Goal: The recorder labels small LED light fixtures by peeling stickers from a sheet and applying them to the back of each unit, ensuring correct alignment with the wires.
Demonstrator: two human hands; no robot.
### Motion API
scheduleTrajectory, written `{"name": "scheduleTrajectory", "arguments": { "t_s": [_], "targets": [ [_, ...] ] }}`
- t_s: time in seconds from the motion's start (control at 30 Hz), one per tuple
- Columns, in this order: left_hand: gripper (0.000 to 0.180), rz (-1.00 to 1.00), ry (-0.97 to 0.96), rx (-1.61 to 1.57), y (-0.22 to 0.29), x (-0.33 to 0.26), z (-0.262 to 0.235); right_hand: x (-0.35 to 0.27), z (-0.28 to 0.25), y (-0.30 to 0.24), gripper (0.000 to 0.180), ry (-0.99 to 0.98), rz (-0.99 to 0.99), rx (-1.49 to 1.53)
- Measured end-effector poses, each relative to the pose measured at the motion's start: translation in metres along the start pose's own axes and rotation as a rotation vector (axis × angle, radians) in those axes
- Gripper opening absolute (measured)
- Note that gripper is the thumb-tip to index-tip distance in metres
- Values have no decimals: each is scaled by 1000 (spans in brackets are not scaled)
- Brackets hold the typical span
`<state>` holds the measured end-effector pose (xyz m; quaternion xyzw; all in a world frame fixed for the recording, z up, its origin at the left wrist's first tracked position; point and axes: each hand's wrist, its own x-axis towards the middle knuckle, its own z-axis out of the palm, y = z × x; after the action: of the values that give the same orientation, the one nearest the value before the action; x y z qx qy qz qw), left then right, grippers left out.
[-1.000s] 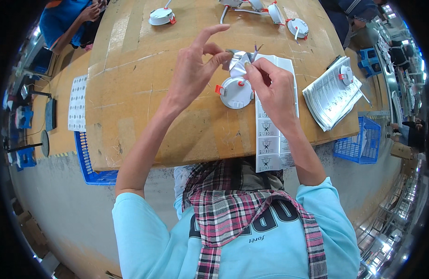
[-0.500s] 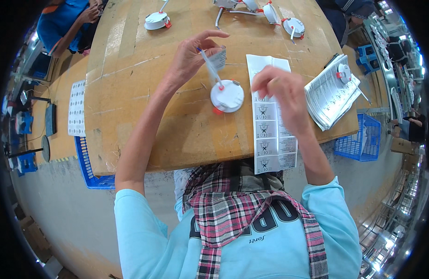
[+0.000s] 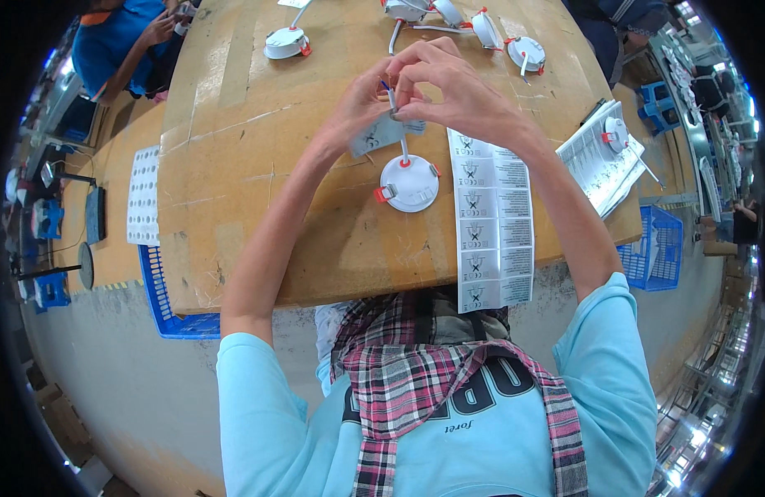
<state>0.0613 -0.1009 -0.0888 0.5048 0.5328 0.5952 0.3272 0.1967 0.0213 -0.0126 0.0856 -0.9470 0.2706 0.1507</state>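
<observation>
A round white downlight (image 3: 416,192) with red spring clips lies on the table before me, its white cable (image 3: 405,149) rising to my hands. My left hand (image 3: 362,108) is closed round the upper cable, close to its bare wire ends. My right hand (image 3: 457,87) meets it there, thumb and fingers pinched at the cable and a printed label (image 3: 377,137) that hangs below the fingers. Exactly what each fingertip grips is partly hidden. Right of the downlight, a long sheet of printed labels (image 3: 496,224) reaches over the table's front edge, its top under my right forearm.
Several other downlights (image 3: 486,30) lie at the far side, one more (image 3: 285,43) at far left. A paper stack (image 3: 594,161) with a downlight (image 3: 616,132) on it sits at right. Blue baskets (image 3: 654,248) flank the table (image 3: 233,166). Another person (image 3: 121,50) is at far left.
My right hand has moved from the label sheet up and left to meet my left hand at the cable. The downlight has turned and its cable stands more upright.
</observation>
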Motion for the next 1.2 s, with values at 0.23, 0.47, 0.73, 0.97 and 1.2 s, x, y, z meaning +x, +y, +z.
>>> {"name": "scheduleTrajectory", "arguments": {
  "t_s": [0.23,0.47,0.73,0.97,1.2],
  "targets": [
    [47,-223,-1,-249,-4,-14,-33,-14,-17,-28,14,90,-101,1],
    [41,-98,28,-140,25,-62,-18,-24,-22,-41,13,178,-164,-111],
    [31,-195,132,-97,34,-77,42,-24,-12,-52,14,143,158,174],
    [23,31,462,708,28,-78,45,-38,-18,-57,20,-30,589,215],
    [30,-385,458,541,32,-87,45,-60,-26,-71,17,-291,565,675]
  ]
}}
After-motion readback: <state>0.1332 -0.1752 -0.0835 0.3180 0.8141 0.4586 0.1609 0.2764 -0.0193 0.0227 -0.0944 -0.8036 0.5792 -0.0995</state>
